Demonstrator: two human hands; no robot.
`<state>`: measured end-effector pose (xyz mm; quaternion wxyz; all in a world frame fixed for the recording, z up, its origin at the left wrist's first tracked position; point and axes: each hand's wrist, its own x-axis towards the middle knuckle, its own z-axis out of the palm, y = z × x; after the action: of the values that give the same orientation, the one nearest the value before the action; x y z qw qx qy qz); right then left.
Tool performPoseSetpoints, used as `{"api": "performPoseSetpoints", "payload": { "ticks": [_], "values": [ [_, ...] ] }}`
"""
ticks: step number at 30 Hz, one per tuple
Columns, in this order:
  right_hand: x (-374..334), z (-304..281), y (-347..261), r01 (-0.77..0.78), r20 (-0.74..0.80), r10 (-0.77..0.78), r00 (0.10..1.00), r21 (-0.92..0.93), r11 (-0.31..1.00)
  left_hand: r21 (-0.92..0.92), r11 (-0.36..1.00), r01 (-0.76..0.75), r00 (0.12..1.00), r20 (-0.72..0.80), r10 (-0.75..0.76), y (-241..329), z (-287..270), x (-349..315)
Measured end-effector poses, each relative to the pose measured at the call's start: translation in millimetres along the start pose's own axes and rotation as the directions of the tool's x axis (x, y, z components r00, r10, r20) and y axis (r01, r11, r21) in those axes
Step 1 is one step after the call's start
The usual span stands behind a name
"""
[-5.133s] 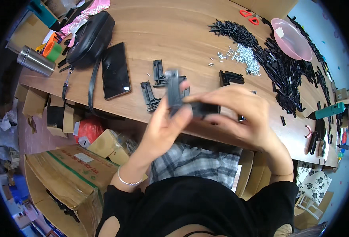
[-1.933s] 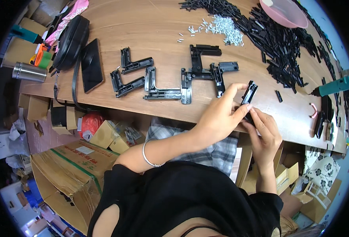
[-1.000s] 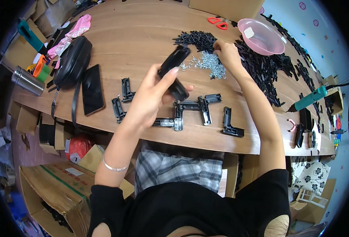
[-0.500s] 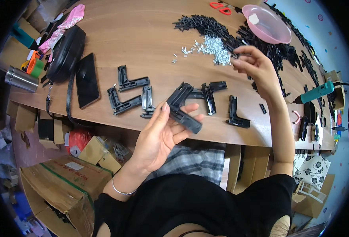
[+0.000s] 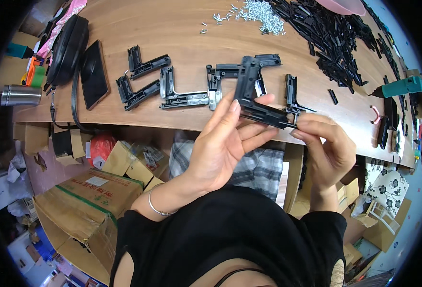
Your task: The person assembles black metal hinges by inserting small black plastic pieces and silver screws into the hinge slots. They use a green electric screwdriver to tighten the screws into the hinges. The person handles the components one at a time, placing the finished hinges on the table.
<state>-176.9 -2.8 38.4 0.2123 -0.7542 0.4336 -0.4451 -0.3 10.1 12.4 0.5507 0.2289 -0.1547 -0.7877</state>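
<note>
My left hand [image 5: 219,152] is closed round a black L-shaped plastic part [image 5: 248,88], held tilted above the table's front edge with the thumb near its corner. My right hand [image 5: 329,146] pinches a thin black plastic piece [image 5: 288,125] against the right end of that part's lower arm. How far the piece goes in is hidden by the fingertips. Behind my hands lie more L-shaped parts [image 5: 184,99], several of them grouped to the left and middle. Another L-shaped part [image 5: 291,91] lies just behind my right hand.
A heap of small silvery screws or pins [image 5: 261,14] and a pile of thin black pieces [image 5: 333,52] lie farther back. At right sits a teal power screwdriver [image 5: 400,87]. A dark tablet [image 5: 94,76] and black case [image 5: 67,50] are at left. An open carton [image 5: 84,201] stands below.
My right hand has come from beside the screw heap down to the held L-shaped part, bringing the thin black piece. The left hand has turned the part slightly. The view has shifted downward.
</note>
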Motion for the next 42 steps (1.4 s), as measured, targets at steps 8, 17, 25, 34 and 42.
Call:
{"api": "performPoseSetpoints", "payload": {
  "ticks": [8,17,25,34,42],
  "values": [
    [-13.3,31.3,9.4,-0.057,-0.015,0.062,0.998,0.226,0.972,0.079,0.997,-0.014,0.997,0.083,0.008,-15.9,3.8,-3.7],
    [-18.6,26.9,15.9,-0.044,-0.015,0.055,0.998,0.424,0.905,0.251,0.958,-0.141,0.974,0.207,0.090,-21.5,6.8,-14.6],
    [-17.6,30.7,14.1,-0.035,-0.021,0.046,0.999,0.368,0.929,0.384,0.897,-0.218,0.947,0.307,0.099,-15.6,3.1,-11.1],
    [-24.7,35.5,2.0,-0.191,0.047,0.265,0.963,0.813,0.550,0.705,0.629,-0.327,0.945,0.261,0.199,-17.2,2.6,-15.9],
    [-19.3,8.6,11.1,-0.719,0.728,0.368,0.578,0.668,-0.193,0.742,0.359,-0.566,0.822,0.539,0.181,14.7,0.7,-11.4]
  ]
}}
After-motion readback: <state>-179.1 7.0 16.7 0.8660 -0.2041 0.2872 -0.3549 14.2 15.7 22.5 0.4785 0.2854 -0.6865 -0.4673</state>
